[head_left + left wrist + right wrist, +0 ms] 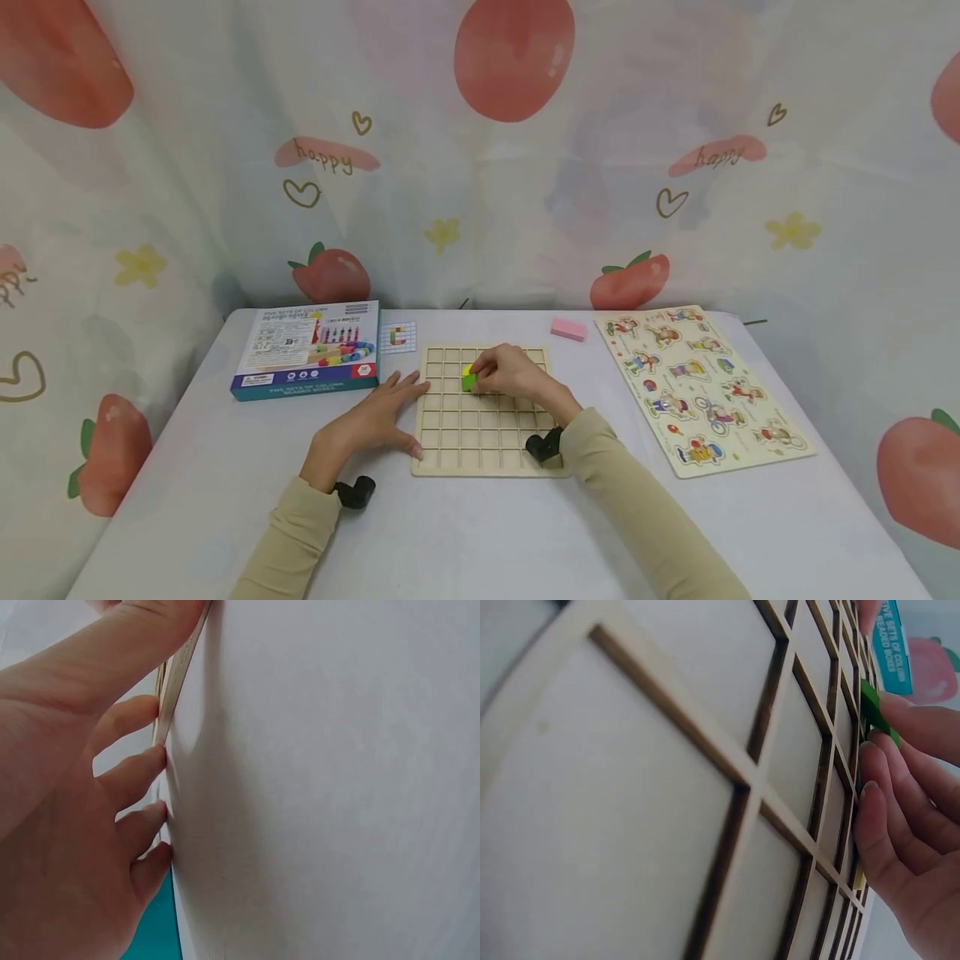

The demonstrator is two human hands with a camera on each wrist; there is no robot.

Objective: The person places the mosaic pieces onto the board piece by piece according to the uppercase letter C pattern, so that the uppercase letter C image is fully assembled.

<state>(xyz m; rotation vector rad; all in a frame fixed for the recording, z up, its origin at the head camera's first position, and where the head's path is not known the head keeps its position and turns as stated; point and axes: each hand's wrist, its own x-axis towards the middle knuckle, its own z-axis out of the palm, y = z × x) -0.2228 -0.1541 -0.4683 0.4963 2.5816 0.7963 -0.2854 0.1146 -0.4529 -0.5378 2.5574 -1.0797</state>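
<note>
— Wooden and pale, the grid board (480, 425) lay flat in the middle of the white table (187, 467) in the head view. What were the hands doing?

— The right hand (510, 372) sat on the top rows, its fingers curled to pinch a small green block (469, 382). A yellow block (467, 369) sat just behind it. I think the block was held low so it could drop into a square hole.

— And the other one?

— The left hand (375, 421) lay flat with its fingers spread, touching the board's left edge. I think it kept the board from sliding.

— What else was there?

— A blue toy box (307, 350) to the left, a little pattern card (398, 337) beside it, a pink eraser (567, 328) behind the board, and a picture peg puzzle (705, 387) on the right. A cloth with strawberries (480, 167) hung behind.

— And the left wrist view?

— Very close up. The fingertips (154, 761) pressed against the thin wooden edge (176, 682) of the board, fingers apart. The white cloth looked smooth.

— And the right wrist view?

— The board's squares (705, 772) looked big, with dark burnt lines round each one. The fingers (889, 817) rested together on the wood, and the green block (871, 705) peeked out, pinched at the top.
</note>
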